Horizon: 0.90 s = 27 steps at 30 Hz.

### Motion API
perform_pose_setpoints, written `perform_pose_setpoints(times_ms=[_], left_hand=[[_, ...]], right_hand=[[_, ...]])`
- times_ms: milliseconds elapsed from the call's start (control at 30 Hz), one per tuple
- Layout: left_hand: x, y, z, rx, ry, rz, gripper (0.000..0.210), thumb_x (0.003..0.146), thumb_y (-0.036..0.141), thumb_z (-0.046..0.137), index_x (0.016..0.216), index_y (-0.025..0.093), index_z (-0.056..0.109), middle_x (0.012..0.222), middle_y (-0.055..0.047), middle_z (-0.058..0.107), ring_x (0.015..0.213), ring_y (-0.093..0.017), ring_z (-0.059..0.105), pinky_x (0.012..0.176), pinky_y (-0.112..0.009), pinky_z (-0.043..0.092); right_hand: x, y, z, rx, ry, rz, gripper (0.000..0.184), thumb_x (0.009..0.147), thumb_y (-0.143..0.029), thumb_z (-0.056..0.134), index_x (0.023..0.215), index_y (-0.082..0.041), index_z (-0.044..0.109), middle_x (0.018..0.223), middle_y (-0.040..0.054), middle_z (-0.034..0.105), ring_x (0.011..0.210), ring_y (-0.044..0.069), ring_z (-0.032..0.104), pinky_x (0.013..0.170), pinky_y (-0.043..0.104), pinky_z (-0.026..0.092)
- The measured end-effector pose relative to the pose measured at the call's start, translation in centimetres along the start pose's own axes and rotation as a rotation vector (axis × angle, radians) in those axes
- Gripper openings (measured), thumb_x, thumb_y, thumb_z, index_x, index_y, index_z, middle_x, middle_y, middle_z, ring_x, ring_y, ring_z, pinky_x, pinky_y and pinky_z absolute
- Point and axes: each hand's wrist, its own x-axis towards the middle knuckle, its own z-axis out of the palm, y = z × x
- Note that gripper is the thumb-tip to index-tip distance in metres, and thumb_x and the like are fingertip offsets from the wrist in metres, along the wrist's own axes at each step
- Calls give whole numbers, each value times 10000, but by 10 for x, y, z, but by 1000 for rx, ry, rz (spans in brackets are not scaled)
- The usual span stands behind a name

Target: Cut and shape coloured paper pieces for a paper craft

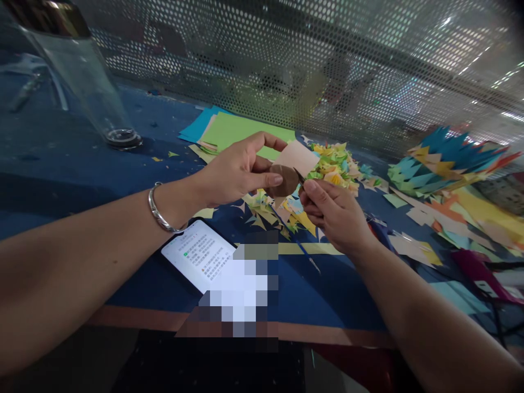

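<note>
My left hand (249,169) pinches a pale pink square of paper (298,154) together with a brown round disc (285,181) that lies against its lower part. A silver bangle (156,210) circles the left wrist. My right hand (329,210) is closed around small scissors (299,174); only their dark pointed blades show, at the right edge of the disc, and the handles are hidden in the fingers. Behind and below both hands lies a heap of folded coloured paper pieces (333,164) and curved offcuts (262,210).
A lit phone (200,254) lies near the front edge, partly pixelated. A thin blue-handled tool (301,246) rests below the hands. Green paper sheets (249,128), a clear bottle (92,82), a folded-paper bowl (434,164) and a magenta item (483,275) stand around. Perforated metal screen (262,65) behind.
</note>
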Motion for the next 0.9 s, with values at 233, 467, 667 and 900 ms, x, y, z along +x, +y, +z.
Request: perform_pose_setpoints(times_ms=[233,467,667,900], left_hand=[[1,-4,-3,-1,-43,55,509,845,158,709,1292,177,467,799,-24,740,733,-174,722,678,-296,543],[0,1,-1,16,-29,37,497,846,137,690,1278,172,447,796,-25,741,724,-159,719,683,-277,552],[-1,3,-4,49,-45,38,561,820,193,733,1307,195,456,787,-19,732,730,-170,722,664,-264,541],[-2,3,-2,53,-22,69,642,806,169,733,1367,185,422,810,-25,725,744,-167,722,701,-281,545]], right_hand=[[1,0,1,15,-2,3,402,908,-525,665,723,-178,579,647,-34,373,511,67,245,413,213,141],[0,-1,3,39,1,24,409,890,-541,679,721,-183,573,635,-39,358,512,71,248,412,211,149],[-1,-2,3,36,-17,20,415,893,-561,663,731,-191,569,623,-48,334,504,74,233,413,215,160],[-2,-4,3,38,-7,12,404,891,-561,667,740,-200,563,638,-37,362,508,80,238,418,229,153]])
